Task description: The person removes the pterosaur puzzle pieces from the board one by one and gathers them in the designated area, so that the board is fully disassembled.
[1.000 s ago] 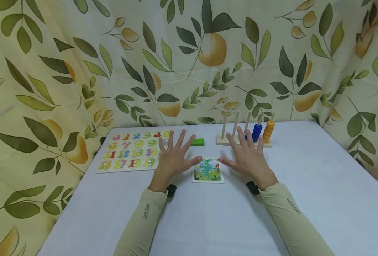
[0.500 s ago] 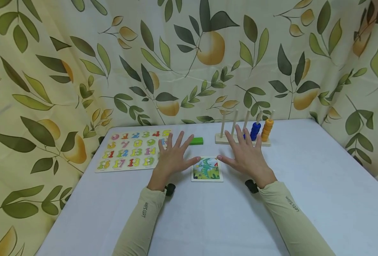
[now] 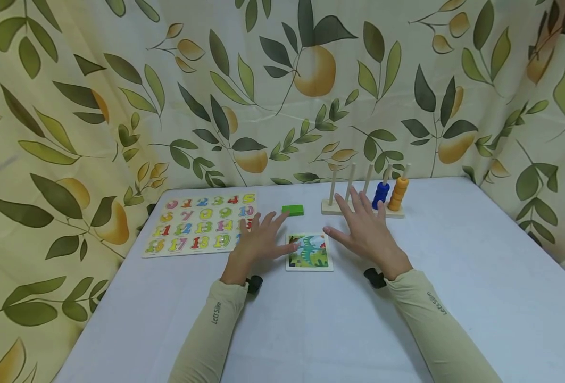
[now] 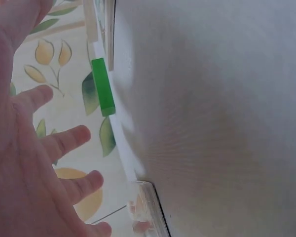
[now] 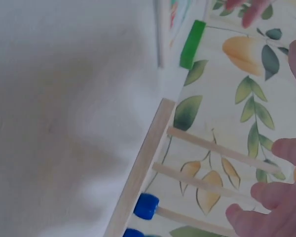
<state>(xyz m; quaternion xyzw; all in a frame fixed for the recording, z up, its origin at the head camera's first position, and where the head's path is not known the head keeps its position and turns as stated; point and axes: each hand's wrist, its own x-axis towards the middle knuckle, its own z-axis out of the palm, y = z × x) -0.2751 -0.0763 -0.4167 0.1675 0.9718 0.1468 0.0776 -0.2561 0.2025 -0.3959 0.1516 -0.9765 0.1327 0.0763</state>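
Left hand (image 3: pixel 257 242), right hand (image 3: pixel 367 232) hover near one picture board (image 3: pixel 315 257), one block (image 3: pixel 293 210)

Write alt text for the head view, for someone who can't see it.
A person's left hand and right hand, both open, hover over a white table around a square picture panel. Beyond it are a green block and, at right, a wooden peg rack with blue beads and orange beads; a number board lies at left. A leafy curtain hangs behind.

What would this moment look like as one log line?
left hand: empty; right hand: empty; dinosaur picture: flat on table; green block: beyond picture
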